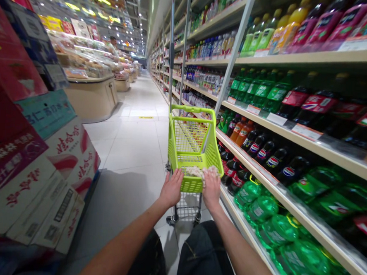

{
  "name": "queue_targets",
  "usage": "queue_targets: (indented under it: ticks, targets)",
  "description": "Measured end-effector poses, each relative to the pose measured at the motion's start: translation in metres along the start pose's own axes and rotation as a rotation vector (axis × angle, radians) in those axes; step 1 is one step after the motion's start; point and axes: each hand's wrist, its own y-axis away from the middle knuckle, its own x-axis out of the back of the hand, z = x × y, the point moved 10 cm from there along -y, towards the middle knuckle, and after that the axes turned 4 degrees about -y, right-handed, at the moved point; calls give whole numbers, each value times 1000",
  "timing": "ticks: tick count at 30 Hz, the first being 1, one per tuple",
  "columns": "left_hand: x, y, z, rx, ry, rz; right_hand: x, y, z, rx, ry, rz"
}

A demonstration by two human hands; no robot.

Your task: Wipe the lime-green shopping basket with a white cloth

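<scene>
A small lime-green shopping cart (191,156) with a slatted plastic basket stands in the aisle right before me. My left hand (171,188) grips the near left corner of its basket, fingers lying together along the rim. At the near right corner is my right hand (211,190), its fingers closed over a crumpled whitish cloth (194,171) and resting against the rim. Part of the cloth lies inside the basket; the rest is bunched under my right fingertips. Below, the wire lower rack (188,206) and the wheels show between my knees.
Shelves (296,123) of bottled soft drinks line the right side, with large green bottles (285,235) at the bottom. Stacked cartons (67,147) rise on the left. A curved display counter (89,96) stands farther back beside the tiled aisle (133,138). A person (112,42) is behind it.
</scene>
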Motion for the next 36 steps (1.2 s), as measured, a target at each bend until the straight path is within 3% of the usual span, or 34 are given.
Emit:
queue_targets:
  ticks: [3, 5, 9, 11, 17, 21, 24, 27, 30, 33, 36]
  targets:
    - [0, 0, 2, -14, -16, -8, -22, 5, -48, 183, -65, -56]
    - [1, 0, 2, -20, -35, -13, -24, 7, -54, 247, -80, -75]
    - [0, 0, -1, -10, -59, -35, 1, 8, -4, 119, -52, 5]
    - [-1, -1, -1, -7, -44, -38, 8, 12, 7, 67, -82, 55]
    - [1, 0, 0, -61, -8, -6, -41, 47, -65, 279, -308, -41]
    - [2, 1, -6, -53, -33, -18, -59, 70, -56, 246, -285, -157]
    - [2, 1, -8, -46, -40, 1, -42, 64, -30, 198, -276, -158]
    - [1, 0, -9, -9, -46, 37, -16, 43, -14, 177, -296, -71]
    - [3, 1, -4, 22, -4, 100, -4, 34, -6, 134, -311, -9]
    - [8, 4, 19, -90, 174, 160, -10, 46, -15, 167, -408, -147]
    - [7, 4, 38, -157, 553, 131, -2, 58, -27, 201, -575, -304]
